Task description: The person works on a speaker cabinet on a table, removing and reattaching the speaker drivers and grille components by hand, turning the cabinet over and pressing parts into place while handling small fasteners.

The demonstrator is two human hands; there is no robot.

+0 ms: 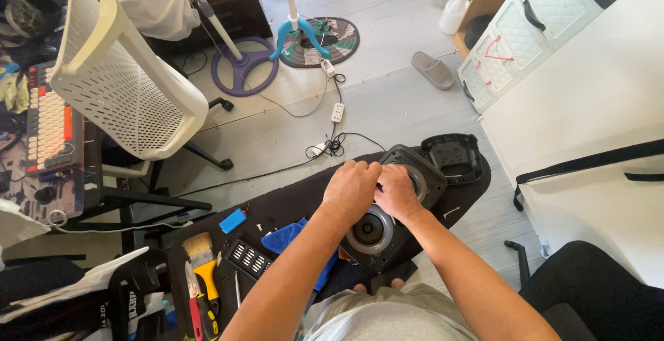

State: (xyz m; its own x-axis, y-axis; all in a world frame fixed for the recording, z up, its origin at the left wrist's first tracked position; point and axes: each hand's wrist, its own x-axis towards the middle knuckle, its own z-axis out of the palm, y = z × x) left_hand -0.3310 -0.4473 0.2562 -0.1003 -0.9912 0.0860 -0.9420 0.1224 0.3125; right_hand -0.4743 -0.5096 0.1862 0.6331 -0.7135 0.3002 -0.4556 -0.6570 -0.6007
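Both hands sit curled side by side on the upper front of a black speaker (387, 223): the left hand (351, 187) and the right hand (399, 192) touch each other, fingers pressed down at the rim of the top driver, though whether either grip is clamped on a part I cannot tell. The speaker lies face up on a dark surface (290, 199) across the person's lap. Beyond it rests a black plastic cover (452, 156). Nearer, left of the forearms, lie a blue cloth (286, 236), a yellow-handled brush (200, 258) and a small blue battery (232, 220).
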